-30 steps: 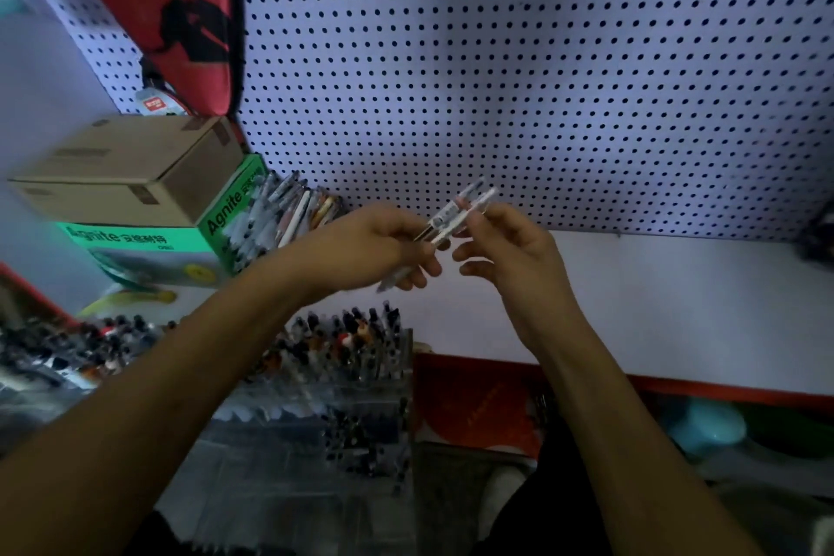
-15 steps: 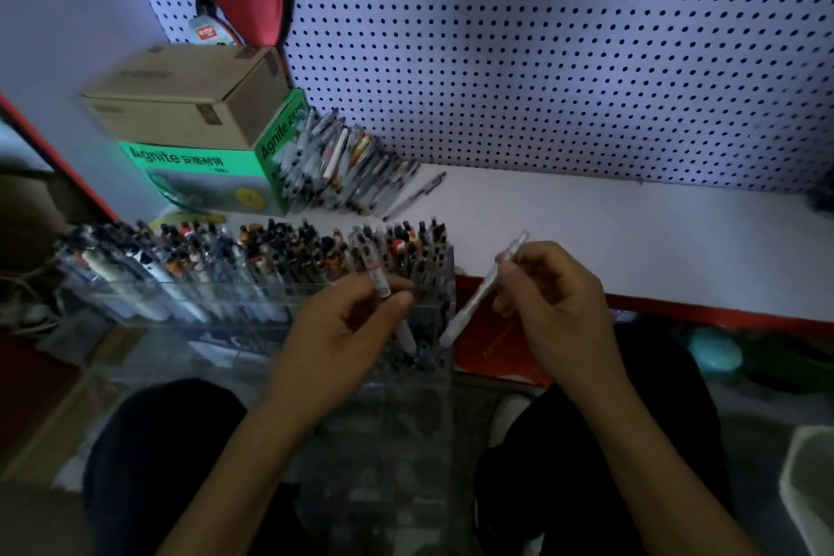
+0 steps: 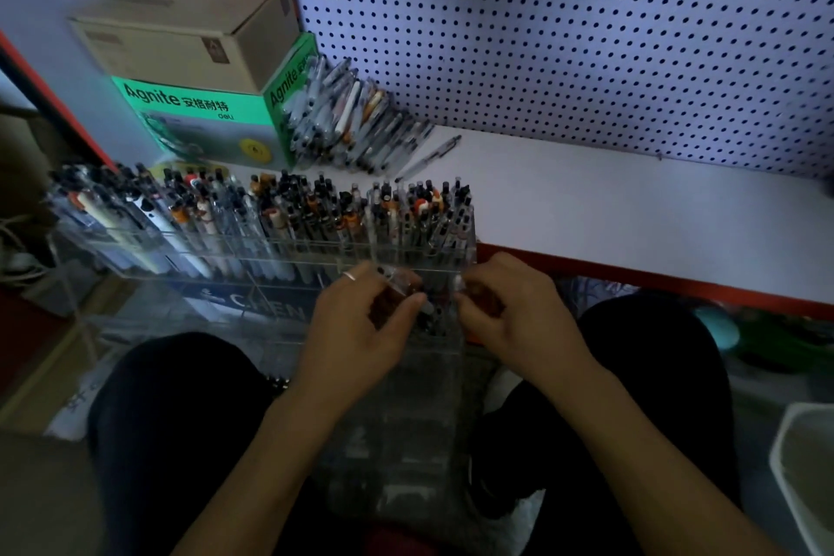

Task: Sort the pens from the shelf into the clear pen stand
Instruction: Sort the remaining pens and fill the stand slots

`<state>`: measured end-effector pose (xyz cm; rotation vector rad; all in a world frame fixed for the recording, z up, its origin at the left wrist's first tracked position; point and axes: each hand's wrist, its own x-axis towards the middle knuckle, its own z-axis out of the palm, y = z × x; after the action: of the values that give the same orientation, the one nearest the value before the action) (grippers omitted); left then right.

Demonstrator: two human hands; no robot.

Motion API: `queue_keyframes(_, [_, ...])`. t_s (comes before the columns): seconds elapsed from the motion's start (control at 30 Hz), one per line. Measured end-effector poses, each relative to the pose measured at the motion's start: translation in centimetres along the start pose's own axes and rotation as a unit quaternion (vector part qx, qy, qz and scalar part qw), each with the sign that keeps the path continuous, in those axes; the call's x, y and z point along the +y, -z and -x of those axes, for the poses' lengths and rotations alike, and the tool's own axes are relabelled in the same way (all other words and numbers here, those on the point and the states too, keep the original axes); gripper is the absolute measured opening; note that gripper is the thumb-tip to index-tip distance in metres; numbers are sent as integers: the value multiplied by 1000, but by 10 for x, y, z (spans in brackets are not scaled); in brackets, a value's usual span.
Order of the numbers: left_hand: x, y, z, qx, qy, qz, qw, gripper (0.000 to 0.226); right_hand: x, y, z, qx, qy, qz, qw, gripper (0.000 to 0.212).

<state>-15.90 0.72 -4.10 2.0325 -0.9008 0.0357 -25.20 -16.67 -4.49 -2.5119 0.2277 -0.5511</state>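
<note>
Dim, bluish light falls from above onto the pegboard (image 3: 564,27) and white shelf (image 3: 632,212), while the lower frame sinks into deep shadow, the hands (image 3: 361,325) are softly motion-blurred, and wide-angle distortion bends the edges, smearing the corners out of focus.

White shelf (image 3: 632,212): green box (image 3: 198,126), loose pen pile (image 3: 352,122) leaning against box, single pen (image 3: 428,158) beside.
</note>
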Motion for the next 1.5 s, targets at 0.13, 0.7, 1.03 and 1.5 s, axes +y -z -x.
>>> queue_keyframes(0.13, [8, 3, -13, 27, -15, 13, 999, 7, 1, -2, -1, -30, -7, 37, 999, 16])
queue_keyframes(0.7, [-1, -8, -19, 13, -24, 10, 1000, 11, -3, -6, 5, -13, -4, 64, 998, 23])
queue_keyframes(1.03, [-23, -7, -3, -100, 245, 112, 958, 47, -11, -6, 34, -102, -47, 46, 993, 59])
queue_keyframes(1.5, [-14, -29, -3, -36, 327, 183, 926, 77, -54, -38, 22, -75, -177, 110, 975, 64])
